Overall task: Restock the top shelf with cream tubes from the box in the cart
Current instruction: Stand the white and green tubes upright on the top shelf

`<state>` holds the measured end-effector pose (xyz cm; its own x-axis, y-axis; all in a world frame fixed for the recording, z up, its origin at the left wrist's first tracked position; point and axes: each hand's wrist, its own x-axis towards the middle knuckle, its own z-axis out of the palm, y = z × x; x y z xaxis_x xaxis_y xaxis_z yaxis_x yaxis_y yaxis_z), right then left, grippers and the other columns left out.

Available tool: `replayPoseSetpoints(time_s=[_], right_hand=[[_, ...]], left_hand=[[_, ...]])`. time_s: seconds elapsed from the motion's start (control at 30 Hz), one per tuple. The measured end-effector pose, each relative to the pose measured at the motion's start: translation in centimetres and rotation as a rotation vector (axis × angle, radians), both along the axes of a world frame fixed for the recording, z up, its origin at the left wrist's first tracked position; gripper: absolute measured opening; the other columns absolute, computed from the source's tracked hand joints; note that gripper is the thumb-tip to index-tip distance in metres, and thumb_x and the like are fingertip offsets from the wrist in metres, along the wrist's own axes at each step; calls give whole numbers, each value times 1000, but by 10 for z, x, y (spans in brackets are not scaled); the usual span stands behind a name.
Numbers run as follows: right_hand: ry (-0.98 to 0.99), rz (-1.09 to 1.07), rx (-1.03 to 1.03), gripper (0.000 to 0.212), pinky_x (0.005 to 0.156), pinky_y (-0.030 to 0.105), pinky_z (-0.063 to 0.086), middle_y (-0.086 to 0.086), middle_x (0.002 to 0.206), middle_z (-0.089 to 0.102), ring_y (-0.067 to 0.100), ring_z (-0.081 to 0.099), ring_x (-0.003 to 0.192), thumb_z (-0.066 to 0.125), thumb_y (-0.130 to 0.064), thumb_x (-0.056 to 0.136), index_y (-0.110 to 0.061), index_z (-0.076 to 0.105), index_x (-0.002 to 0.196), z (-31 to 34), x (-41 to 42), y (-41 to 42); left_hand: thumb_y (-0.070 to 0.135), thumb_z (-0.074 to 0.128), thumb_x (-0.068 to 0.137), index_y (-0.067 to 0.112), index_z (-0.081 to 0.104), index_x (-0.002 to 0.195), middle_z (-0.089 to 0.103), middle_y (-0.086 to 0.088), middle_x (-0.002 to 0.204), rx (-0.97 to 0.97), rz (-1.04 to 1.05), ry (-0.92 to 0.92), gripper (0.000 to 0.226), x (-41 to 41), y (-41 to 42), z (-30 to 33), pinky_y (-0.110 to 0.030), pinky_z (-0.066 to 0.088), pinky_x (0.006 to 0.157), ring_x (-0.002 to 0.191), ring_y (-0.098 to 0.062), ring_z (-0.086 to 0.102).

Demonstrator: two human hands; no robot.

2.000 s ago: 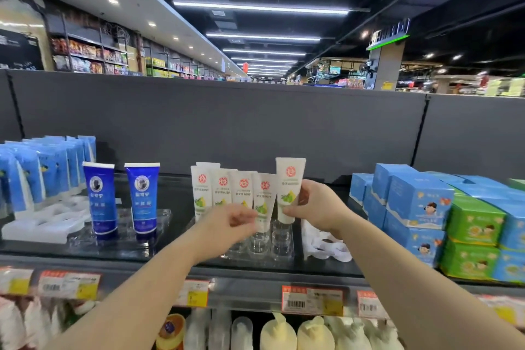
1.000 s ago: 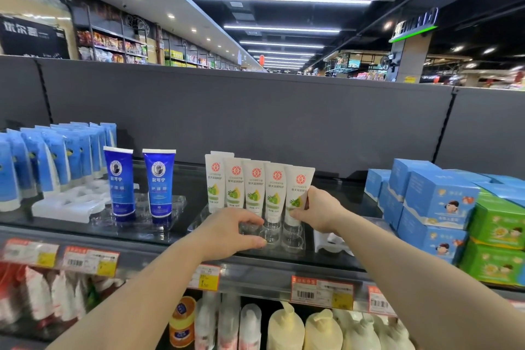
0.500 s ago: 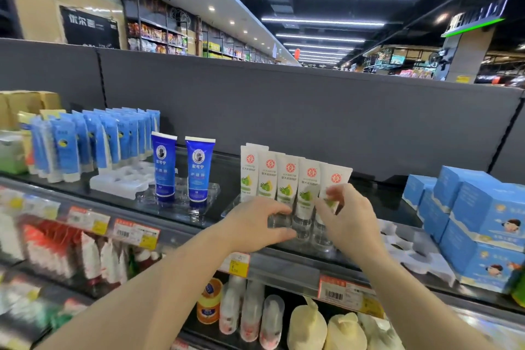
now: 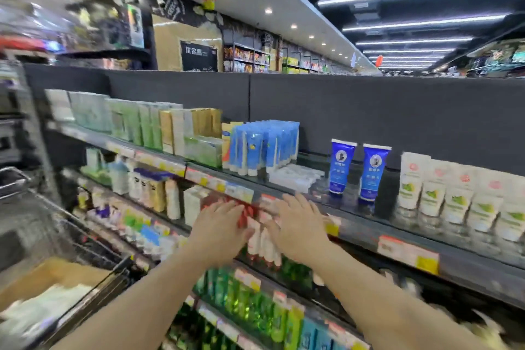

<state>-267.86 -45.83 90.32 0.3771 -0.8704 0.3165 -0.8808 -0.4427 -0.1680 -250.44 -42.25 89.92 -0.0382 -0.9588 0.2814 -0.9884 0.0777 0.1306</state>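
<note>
A row of white cream tubes [image 4: 457, 202] with green leaf labels stands upright on the top shelf [image 4: 369, 224] at the right. My left hand [image 4: 220, 226] and my right hand [image 4: 298, 224] hover empty with fingers spread, in front of the shelf edge and well left of the tubes. At the lower left, a cardboard box [image 4: 54, 290] with pale contents sits in the wire cart [image 4: 93, 258]. The picture is blurred by motion.
Two dark blue tubes [image 4: 358, 170] stand left of the white tubes, beside a white plastic tray [image 4: 295, 177] and a block of light blue tubes [image 4: 264, 148]. Green and gold boxes [image 4: 159, 128] fill the shelf's left end. Lower shelves hold bottles and tubes.
Both hands have let go of the white tubes and pulled back left. The view has swung left, so the cart and box now show at the lower left.
</note>
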Motion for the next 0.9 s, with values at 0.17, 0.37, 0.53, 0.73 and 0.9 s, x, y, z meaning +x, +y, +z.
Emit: replayPoseSetpoints(time_s=[0.17, 0.37, 0.53, 0.73, 0.9], right_hand=[[37, 172, 55, 60, 114, 48, 22, 7, 149, 38, 30, 25, 141, 39, -53, 95, -18, 38, 144, 2, 195, 21], [29, 323, 88, 56, 112, 47, 27, 9, 141, 45, 30, 33, 136, 37, -54, 96, -17, 45, 137, 1, 369, 51], [46, 453, 125, 56, 116, 49, 21, 6, 143, 45, 30, 30, 139, 38, -56, 95, -17, 47, 135, -34, 476, 50], [79, 539, 184, 57, 117, 51, 18, 8, 146, 41, 31, 26, 141, 37, -55, 96, -18, 43, 137, -79, 589, 6], [81, 579, 277, 58, 120, 48, 12, 7, 153, 34, 27, 16, 146, 38, -53, 97, -18, 39, 144, -97, 670, -51]], left_hand=[[67, 35, 90, 24, 29, 150, 27, 0, 159, 59, 307, -23, 74, 187, 58, 0, -47, 25, 117, 146, -26, 20], [64, 36, 92, 24, 35, 146, 30, -3, 156, 46, 563, -66, 67, 337, 128, 4, -48, 16, 118, 145, -27, 21], [65, 33, 93, 28, 20, 153, 11, -2, 163, 128, 728, 6, 72, 428, 152, -20, -48, 2, 120, 150, -27, 3], [62, 34, 95, 28, 19, 153, 10, -2, 163, 172, 823, 30, 70, 525, 125, -51, -50, 2, 121, 150, -27, 2], [62, 37, 94, 29, 21, 153, 14, -2, 162, 219, 882, 76, 69, 608, 71, -65, -50, 5, 121, 150, -27, 5]])
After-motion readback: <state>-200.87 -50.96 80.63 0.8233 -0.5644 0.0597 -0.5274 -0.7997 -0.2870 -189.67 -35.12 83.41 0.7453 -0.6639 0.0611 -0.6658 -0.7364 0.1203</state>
